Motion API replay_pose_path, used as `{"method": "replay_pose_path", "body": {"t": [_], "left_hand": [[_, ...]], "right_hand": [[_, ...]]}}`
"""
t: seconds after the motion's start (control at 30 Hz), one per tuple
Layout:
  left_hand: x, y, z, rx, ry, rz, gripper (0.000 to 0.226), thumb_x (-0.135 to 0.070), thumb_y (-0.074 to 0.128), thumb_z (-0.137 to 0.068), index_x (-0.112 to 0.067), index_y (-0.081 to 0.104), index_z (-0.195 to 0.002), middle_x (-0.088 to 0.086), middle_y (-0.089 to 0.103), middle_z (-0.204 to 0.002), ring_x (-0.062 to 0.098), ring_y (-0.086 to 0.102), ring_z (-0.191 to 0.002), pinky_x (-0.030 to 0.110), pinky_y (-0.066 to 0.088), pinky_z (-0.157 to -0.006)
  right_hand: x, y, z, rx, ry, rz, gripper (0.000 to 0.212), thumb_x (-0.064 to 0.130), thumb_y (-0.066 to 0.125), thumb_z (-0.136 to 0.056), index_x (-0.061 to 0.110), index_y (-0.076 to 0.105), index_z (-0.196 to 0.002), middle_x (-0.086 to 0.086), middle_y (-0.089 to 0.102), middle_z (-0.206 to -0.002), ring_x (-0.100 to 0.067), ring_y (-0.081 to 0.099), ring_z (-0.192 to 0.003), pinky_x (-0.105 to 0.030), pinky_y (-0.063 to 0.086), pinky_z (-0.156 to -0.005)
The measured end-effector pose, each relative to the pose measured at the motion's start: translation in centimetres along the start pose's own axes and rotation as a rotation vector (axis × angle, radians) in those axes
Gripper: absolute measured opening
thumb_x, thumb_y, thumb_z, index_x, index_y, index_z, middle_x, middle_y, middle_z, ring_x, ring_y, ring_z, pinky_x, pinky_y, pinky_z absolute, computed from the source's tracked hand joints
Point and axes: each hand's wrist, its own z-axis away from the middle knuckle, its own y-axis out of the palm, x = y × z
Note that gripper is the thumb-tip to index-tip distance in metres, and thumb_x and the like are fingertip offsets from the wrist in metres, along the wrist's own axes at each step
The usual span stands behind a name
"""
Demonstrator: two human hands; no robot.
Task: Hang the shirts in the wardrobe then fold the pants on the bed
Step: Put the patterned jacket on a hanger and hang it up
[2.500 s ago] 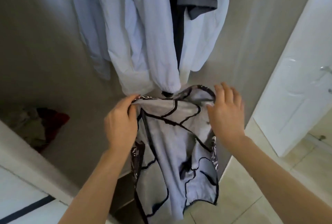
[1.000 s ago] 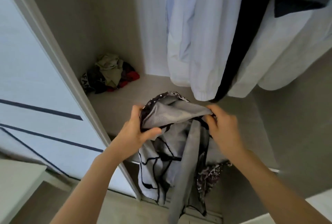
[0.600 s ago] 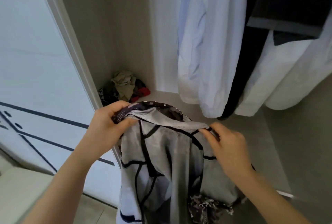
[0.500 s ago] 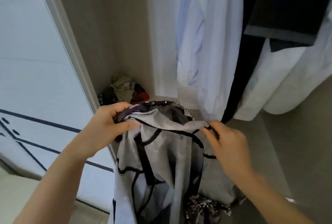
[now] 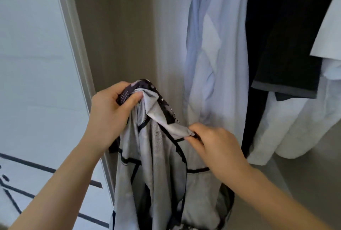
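Inside the wardrobe (image 5: pixel 120 26) hang a pale blue shirt (image 5: pixel 217 45), black top (image 5: pixel 286 35) and white shirt (image 5: pixel 295 128), while the left hand (image 5: pixel 108 115) grips and the right hand (image 5: pixel 217 148) pinches a grey black-trimmed garment (image 5: pixel 156 165).

Single head-worn wide-angle view, looking forward and slightly down, close behind both raised hands, facing into the open wardrobe (image 5: pixel 118 26) interior at arm's reach

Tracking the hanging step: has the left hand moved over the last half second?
Yes, upward. The left hand, holding the grey shirt, was level with the hanging white shirt's hem; now it is well above that hem.
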Motion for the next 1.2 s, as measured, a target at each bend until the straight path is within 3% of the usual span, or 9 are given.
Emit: {"method": "replay_pose_path", "body": {"t": [0.1, 0.2, 0.47, 0.6, 0.73, 0.87, 1.03, 1.2], "left_hand": [[-1.0, -0.2, -3.1, -0.054, 0.079, -0.050, 0.010, -0.019, 0.064, -0.092, -0.028, 0.068, -0.087, -0.015, 0.067, -0.076, 0.001, 0.058, -0.068, 0.013, 0.041, -0.063], [-1.5, -0.2, -6.1, -0.093, 0.144, -0.100, 0.006, -0.021, 0.065, -0.092, -0.019, 0.071, -0.089, -0.008, 0.070, -0.076, 0.008, 0.062, -0.076, 0.017, 0.044, -0.068], [-1.9, -0.8, -13.3, -0.164, 0.251, -0.206, 0.015, -0.027, 0.065, -0.091, -0.018, 0.066, -0.079, -0.006, 0.063, -0.065, 0.010, 0.058, -0.066, 0.024, 0.043, -0.065], [-2.2, -1.3, -16.3, -0.167, 0.274, -0.241, 0.021, -0.029, 0.066, -0.091, -0.020, 0.062, -0.073, -0.007, 0.058, -0.059, 0.010, 0.057, -0.061, 0.033, 0.044, -0.061], [-2.2, -1.5, -18.7, -0.148, 0.213, -0.164, 0.026, -0.025, 0.069, -0.089, -0.015, 0.060, -0.066, 0.002, 0.054, -0.055, 0.014, 0.050, -0.057, 0.020, 0.036, -0.056], [-1.8, -1.3, -20.4, -0.139, 0.155, -0.085, 0.025, -0.024, 0.070, -0.088, -0.008, 0.064, -0.070, 0.009, 0.058, -0.061, 0.022, 0.052, -0.061, 0.022, 0.033, -0.052], [-1.2, -0.9, -21.3, -0.115, 0.174, -0.099, 0.024, -0.023, 0.069, -0.089, -0.010, 0.064, -0.069, 0.007, 0.059, -0.060, 0.016, 0.052, -0.058, 0.022, 0.033, -0.052], [-0.3, -0.5, -21.9, -0.088, 0.160, -0.094, 0.022, -0.024, 0.070, -0.088, -0.016, 0.066, -0.069, -0.002, 0.062, -0.060, 0.009, 0.056, -0.059, 0.023, 0.039, -0.055]], "right_hand": [[0.6, -1.9, -3.6, 0.109, 0.008, -0.036, 0.017, 0.042, 0.052, -0.096, 0.026, 0.055, -0.102, 0.008, 0.065, -0.085, -0.018, 0.062, -0.079, -0.038, 0.051, -0.067], [1.2, -4.4, -7.7, 0.061, -0.027, -0.023, 0.020, 0.041, 0.050, -0.097, 0.031, 0.054, -0.113, 0.008, 0.069, -0.101, -0.017, 0.064, -0.094, -0.038, 0.053, -0.075], [2.4, -12.3, -21.0, -0.275, -0.122, 0.217, 0.021, 0.033, 0.043, -0.099, 0.020, 0.057, -0.108, 0.001, 0.067, -0.101, -0.025, 0.060, -0.097, -0.039, 0.052, -0.076], [3.1, -16.0, -25.7, -0.415, -0.143, 0.349, 0.020, 0.025, 0.043, -0.099, 0.014, 0.060, -0.103, -0.005, 0.059, -0.085, -0.025, 0.055, -0.092, -0.033, 0.041, -0.063], [3.2, -19.0, -29.7, -0.494, -0.112, 0.509, 0.018, 0.017, 0.043, -0.097, 0.009, 0.058, -0.100, -0.011, 0.055, -0.081, -0.031, 0.054, -0.093, -0.033, 0.034, -0.061], [2.2, -20.9, -34.1, -0.588, -0.022, 0.438, 0.021, 0.015, 0.044, -0.093, 0.006, 0.057, -0.107, -0.018, 0.065, -0.097, -0.035, 0.052, -0.101, -0.035, 0.031, -0.064], [0.7, -21.9, -39.0, -0.561, 0.098, 0.438, 0.031, 0.009, 0.046, -0.093, 0.001, 0.049, -0.122, -0.019, 0.053, -0.127, -0.037, 0.045, -0.118, -0.040, 0.040, -0.085], [-1.6, -23.1, -43.1, -0.415, 0.220, 0.428, 0.023, 0.002, 0.051, -0.091, -0.003, 0.055, -0.113, -0.024, 0.055, -0.122, -0.039, 0.050, -0.115, -0.041, 0.045, -0.082]]}}
